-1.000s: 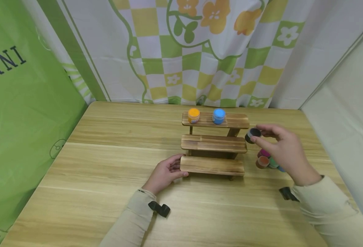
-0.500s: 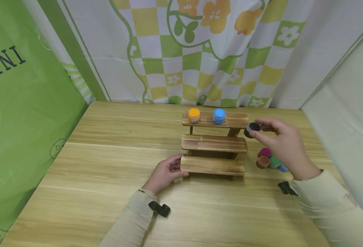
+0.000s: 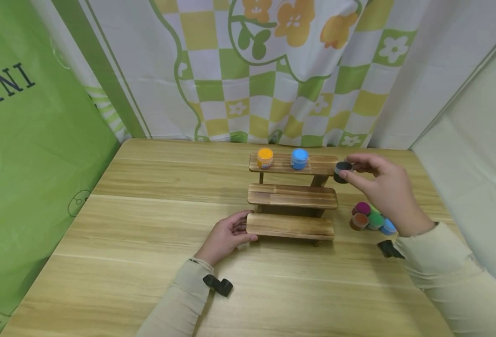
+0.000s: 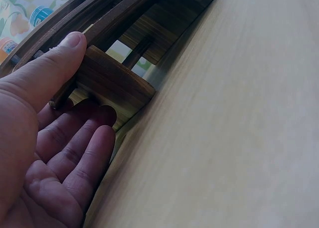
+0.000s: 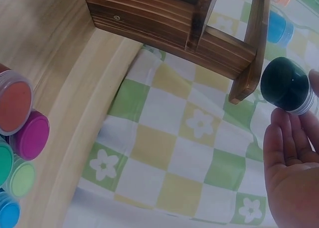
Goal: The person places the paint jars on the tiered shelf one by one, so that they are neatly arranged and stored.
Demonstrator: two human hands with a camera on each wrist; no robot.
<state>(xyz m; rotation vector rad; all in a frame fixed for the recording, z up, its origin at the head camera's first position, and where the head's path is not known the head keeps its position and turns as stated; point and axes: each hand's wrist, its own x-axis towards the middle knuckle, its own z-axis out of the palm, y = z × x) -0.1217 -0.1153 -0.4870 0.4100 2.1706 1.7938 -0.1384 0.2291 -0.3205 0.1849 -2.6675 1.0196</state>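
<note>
A three-step wooden display stand stands on the table. My left hand holds the left end of its lowest step, thumb at the front edge; in the left wrist view the thumb lies against the wood and the fingers reach in beneath. Between thumb and fingertips, my right hand pinches a black paint jar beside the right end of the top step. The right wrist view shows this dark jar raised near the stand's side. An orange paint jar and a blue paint jar sit on the top step.
Several more paint jars cluster on the table right of the stand, among them a magenta jar, a brown-orange jar and a green jar. A checkered curtain hangs behind the wooden table.
My right hand has moved the black paint jar away from me and slightly left, up toward the top step's right end. More of the clustered jars shows. My left hand has stayed put.
</note>
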